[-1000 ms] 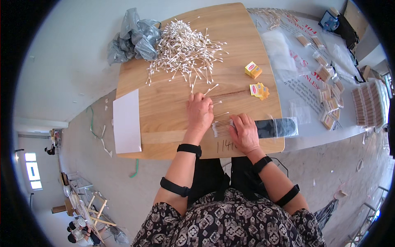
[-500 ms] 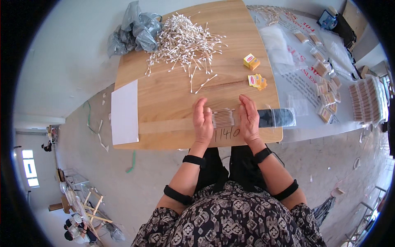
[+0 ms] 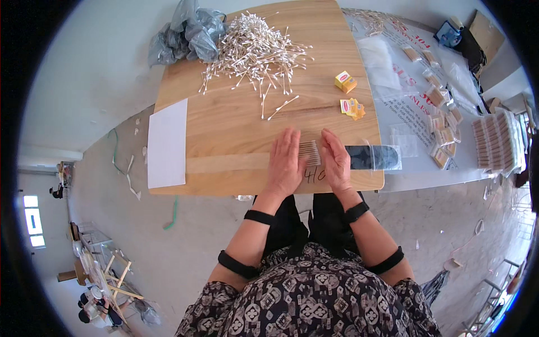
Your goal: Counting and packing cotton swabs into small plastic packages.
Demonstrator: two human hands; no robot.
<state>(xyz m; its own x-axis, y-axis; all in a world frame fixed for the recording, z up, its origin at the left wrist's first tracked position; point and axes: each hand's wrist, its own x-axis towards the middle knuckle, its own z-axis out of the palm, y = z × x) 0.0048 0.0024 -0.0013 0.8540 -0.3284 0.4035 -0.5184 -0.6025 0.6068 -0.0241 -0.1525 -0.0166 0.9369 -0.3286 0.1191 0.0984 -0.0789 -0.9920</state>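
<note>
A small row of cotton swabs (image 3: 309,153) lies side by side on the wooden table (image 3: 236,129) near its front edge. My left hand (image 3: 286,162) is at the row's left end, fingers stretched out, and covers part of it. At the other end stands my right hand (image 3: 336,160), fingers extended, its palm side facing the swabs. Neither hand grips anything. Just right of my right hand lies a dark flat strip (image 3: 359,158) with a clear plastic bag (image 3: 386,158) over its end. Handwritten marks show on the table between my wrists.
A big heap of loose cotton swabs (image 3: 252,50) sits at the back beside a grey plastic bag (image 3: 193,33). White paper (image 3: 167,143) lies at left. Small yellow boxes (image 3: 345,82) and yellow cards (image 3: 352,108) are at right. Packed swab bundles (image 3: 498,140) lie on the plastic-covered surface.
My left hand has moved right and turned palm further down, covering more of the swab row. The gap between my hands is narrower. The view has shifted slightly.
</note>
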